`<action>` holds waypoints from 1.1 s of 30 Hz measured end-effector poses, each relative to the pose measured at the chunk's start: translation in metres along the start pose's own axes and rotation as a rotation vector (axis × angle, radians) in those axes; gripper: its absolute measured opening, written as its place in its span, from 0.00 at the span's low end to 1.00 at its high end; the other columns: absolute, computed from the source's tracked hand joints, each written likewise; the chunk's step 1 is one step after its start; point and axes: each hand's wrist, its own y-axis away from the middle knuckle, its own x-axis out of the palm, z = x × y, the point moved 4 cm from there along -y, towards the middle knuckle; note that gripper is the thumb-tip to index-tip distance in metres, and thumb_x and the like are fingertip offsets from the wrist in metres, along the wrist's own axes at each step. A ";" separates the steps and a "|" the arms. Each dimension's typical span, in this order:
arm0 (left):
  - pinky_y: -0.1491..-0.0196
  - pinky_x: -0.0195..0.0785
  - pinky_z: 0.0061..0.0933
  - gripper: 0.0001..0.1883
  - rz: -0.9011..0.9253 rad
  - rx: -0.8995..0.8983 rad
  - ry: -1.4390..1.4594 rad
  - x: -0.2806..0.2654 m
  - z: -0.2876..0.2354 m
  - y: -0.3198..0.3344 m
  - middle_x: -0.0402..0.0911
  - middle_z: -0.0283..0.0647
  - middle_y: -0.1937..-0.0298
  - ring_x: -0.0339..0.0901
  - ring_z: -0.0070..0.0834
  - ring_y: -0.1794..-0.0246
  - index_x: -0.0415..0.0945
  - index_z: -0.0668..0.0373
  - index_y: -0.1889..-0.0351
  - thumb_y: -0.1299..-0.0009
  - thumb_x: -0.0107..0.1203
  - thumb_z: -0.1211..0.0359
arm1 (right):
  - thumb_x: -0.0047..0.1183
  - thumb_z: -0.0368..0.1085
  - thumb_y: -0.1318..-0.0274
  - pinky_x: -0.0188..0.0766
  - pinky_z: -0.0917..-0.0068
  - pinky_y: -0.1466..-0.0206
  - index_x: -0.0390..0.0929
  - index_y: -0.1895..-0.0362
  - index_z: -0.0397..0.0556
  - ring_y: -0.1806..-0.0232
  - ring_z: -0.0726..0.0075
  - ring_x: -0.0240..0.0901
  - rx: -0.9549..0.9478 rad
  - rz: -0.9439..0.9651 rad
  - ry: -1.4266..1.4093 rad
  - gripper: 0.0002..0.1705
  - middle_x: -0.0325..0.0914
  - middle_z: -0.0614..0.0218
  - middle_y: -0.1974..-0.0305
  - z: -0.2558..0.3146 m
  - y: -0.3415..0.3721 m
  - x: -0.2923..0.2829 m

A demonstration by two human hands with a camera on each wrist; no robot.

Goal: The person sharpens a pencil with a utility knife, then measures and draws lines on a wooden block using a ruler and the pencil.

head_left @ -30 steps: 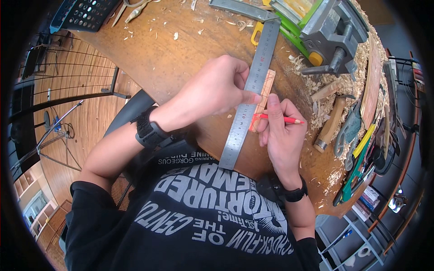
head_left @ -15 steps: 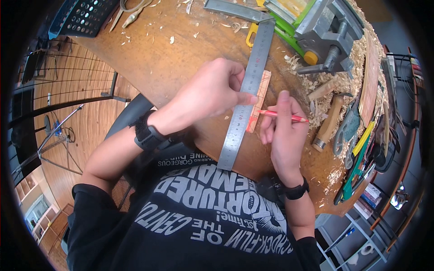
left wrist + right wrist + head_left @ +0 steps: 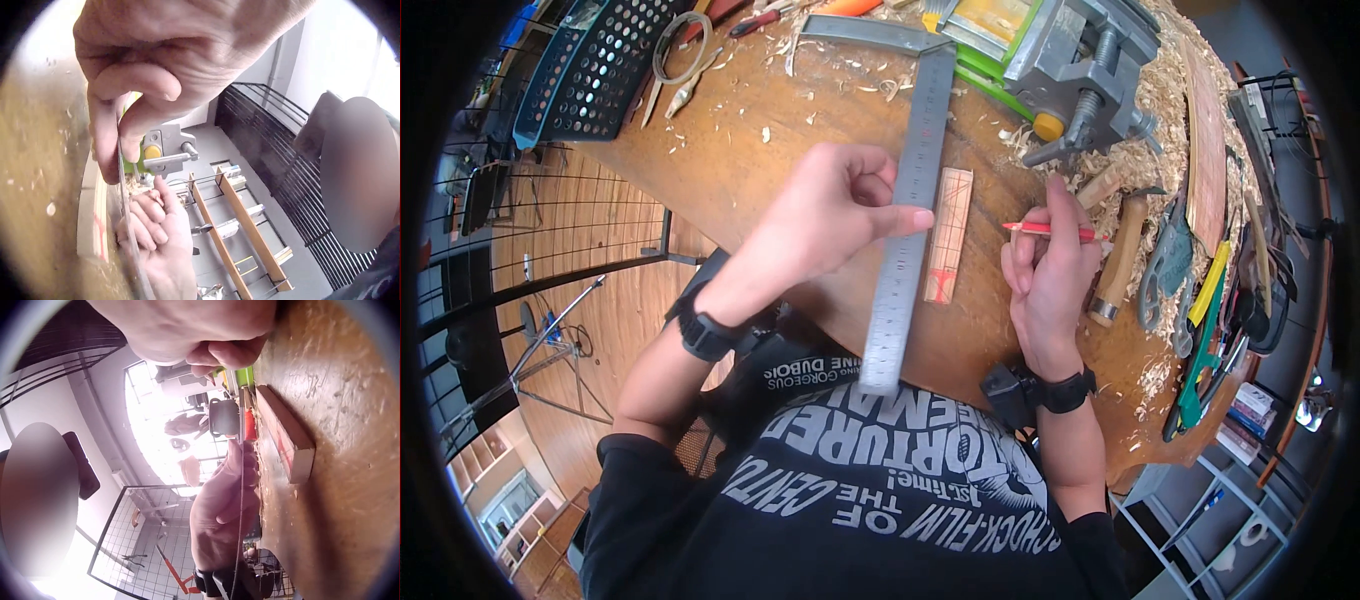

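Observation:
My left hand pinches a steel try square by its ruled blade, thumb on top and fingers beneath. In the left wrist view the blade stands edge-on between thumb and fingers. Just right of the blade a small wood block lies on the bench, marked with dark crossing lines and red marks at its near end. My right hand holds a red pencil to the right of the block, its tip pointing left, apart from the wood. In the right wrist view the block rests flat on the bench.
A grey and green vise stands at the back among wood shavings. Down the right side lie a wooden-handled tool, grey-handled scissors and several other tools. A perforated blue basket sits at the back left.
The square has been drawn left off the block, uncovering its marked face. My right hand and the pencil have moved right, away from the block. The head view has shifted slightly.

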 end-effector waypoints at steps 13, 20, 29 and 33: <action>0.65 0.66 0.16 0.12 0.021 -0.002 -0.076 -0.033 0.014 -0.007 0.81 0.32 0.71 0.75 0.13 0.71 0.76 0.65 0.65 0.39 0.67 0.69 | 0.49 0.44 0.34 0.44 0.81 0.89 0.65 0.79 0.52 0.92 0.84 0.49 -0.039 0.046 -0.046 0.20 0.58 0.76 0.90 -0.002 -0.002 -0.007; 0.65 0.65 0.16 0.12 -0.003 0.017 -0.068 -0.030 0.019 -0.004 0.82 0.33 0.71 0.74 0.12 0.71 0.76 0.66 0.64 0.39 0.67 0.69 | 0.48 0.43 0.33 0.45 0.81 0.89 0.64 0.79 0.51 0.91 0.84 0.49 -0.062 0.037 -0.063 0.20 0.59 0.75 0.89 -0.002 -0.003 -0.010; 0.69 0.64 0.17 0.12 -0.012 0.056 -0.037 -0.016 0.030 -0.004 0.80 0.32 0.75 0.72 0.12 0.74 0.77 0.65 0.64 0.39 0.67 0.69 | 0.45 0.42 0.32 0.44 0.82 0.88 0.65 0.75 0.51 0.91 0.84 0.48 -0.094 0.051 -0.077 0.17 0.60 0.75 0.87 -0.002 -0.004 -0.013; 0.72 0.63 0.19 0.12 -0.044 0.090 -0.014 -0.011 0.029 -0.004 0.78 0.31 0.78 0.69 0.12 0.77 0.77 0.65 0.66 0.40 0.67 0.68 | 0.50 0.40 0.34 0.48 0.84 0.86 0.65 0.75 0.51 0.88 0.87 0.54 -0.107 0.065 0.046 0.16 0.62 0.77 0.86 0.002 -0.001 -0.008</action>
